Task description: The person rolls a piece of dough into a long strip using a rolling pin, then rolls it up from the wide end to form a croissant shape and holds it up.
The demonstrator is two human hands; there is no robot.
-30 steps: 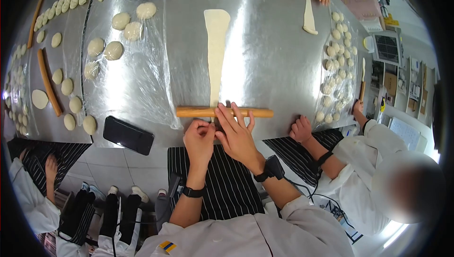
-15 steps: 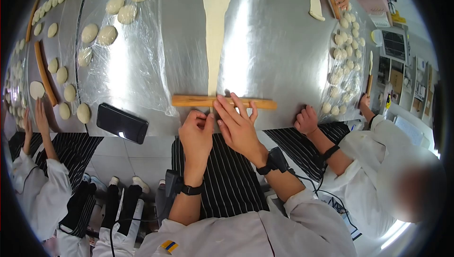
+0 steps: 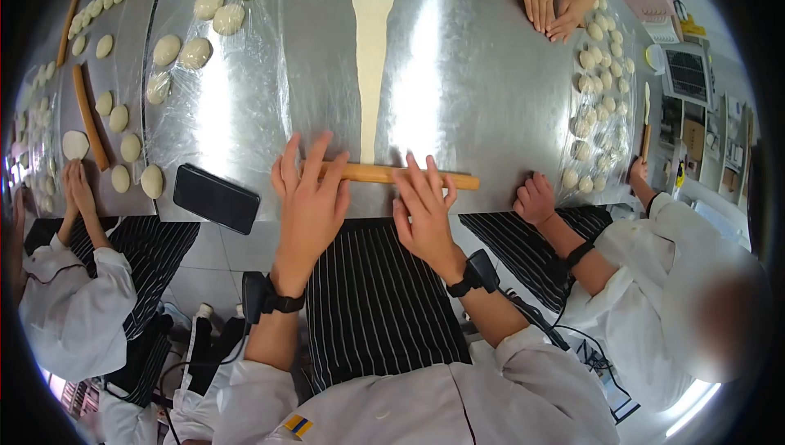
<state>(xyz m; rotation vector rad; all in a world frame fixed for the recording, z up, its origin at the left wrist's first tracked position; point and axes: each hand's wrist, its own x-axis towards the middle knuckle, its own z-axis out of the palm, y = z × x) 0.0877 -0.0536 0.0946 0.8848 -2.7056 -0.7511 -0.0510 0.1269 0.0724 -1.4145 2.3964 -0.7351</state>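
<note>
A long strip of dough (image 3: pixel 372 69), broad at its far end and narrowing towards me, lies flat on the metal table. Across its near end is a wooden rolling pin (image 3: pixel 372 173). Over the pin's left end, my left hand (image 3: pixel 308 204) has its fingers spread and hides that end. My right hand (image 3: pixel 427 220) is also open, its outstretched fingers lying over the pin right of the dough. The near tip of the strip is hidden under the pin.
A black phone (image 3: pixel 217 198) lies at the table's front edge. Dough balls (image 3: pixel 195 53) sit under plastic film at the left, and several more (image 3: pixel 605 105) at the right. A co-worker's hands (image 3: pixel 549 11) press down at the far right; another person's fist (image 3: pixel 536 198) rests by the edge.
My left hand has left the strip's near end and moved left, opening over the pin's left end. My right fingers have shifted slightly right. The far co-worker's hands have come further over the table.
</note>
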